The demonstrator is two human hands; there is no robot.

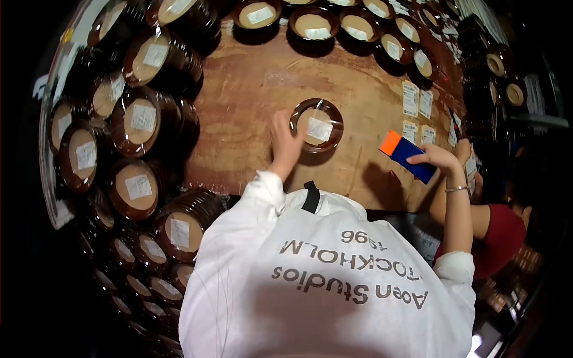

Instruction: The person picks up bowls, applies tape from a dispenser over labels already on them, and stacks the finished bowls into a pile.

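A round brown dish [332, 115] with a tan centre and a white printed label [319, 130] lies on the wooden table, under shiny clear wrap. My left hand [286, 142] is at its left rim, fingers stretched out beside it and the thumb side overlapping the edge. To the right, my right hand [439, 158] is closed around a flat blue tool with an orange end [412, 160]. The orange end points left toward the dish, above the table.
Stacks of similar labelled dishes [143, 119] crowd the left side. More dishes [313, 27] line the table's far edge. Printed label sheets [410, 98] lie at the right of the wooden table [250, 77]. Another person's red sleeve [504, 238] is close to my right arm.
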